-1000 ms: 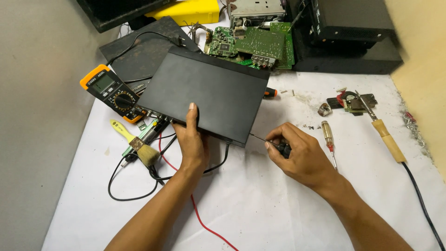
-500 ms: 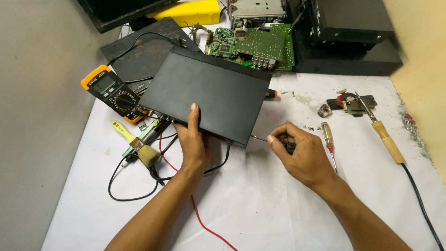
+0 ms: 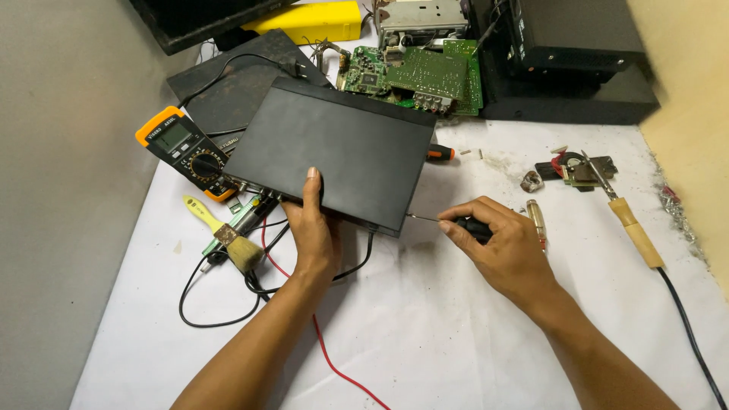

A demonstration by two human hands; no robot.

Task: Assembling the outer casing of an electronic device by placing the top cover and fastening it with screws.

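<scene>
The left hand [image 3: 313, 228] reaches in from the lower edge of the view, forearm angled up and to the right, and clamps the near edge of a flat black set-top box [image 3: 334, 152]: the thumb lies straight on the lid, while the other fingers curl beneath the casing and cannot be seen. The box sits tilted on the white table cover [image 3: 425, 326], near the middle of the view, its far corner close to a bare green circuit board [image 3: 425, 76]. The right hand [image 3: 501, 247] comes in from the lower right, fingers wrapped around the dark handle of a screwdriver [image 3: 448, 222]; the thin shaft points left and meets the box's right near corner, though the tip itself is too small to make out. The palm covers most of the handle. Left of the box lie an orange-cased multimeter [image 3: 186, 148] and a small paintbrush [image 3: 224, 234], with black and red wires partly hidden under the left wrist. A wooden-handled soldering iron [image 3: 630, 224] rests well to the right, its cord cut off by the frame.
</scene>
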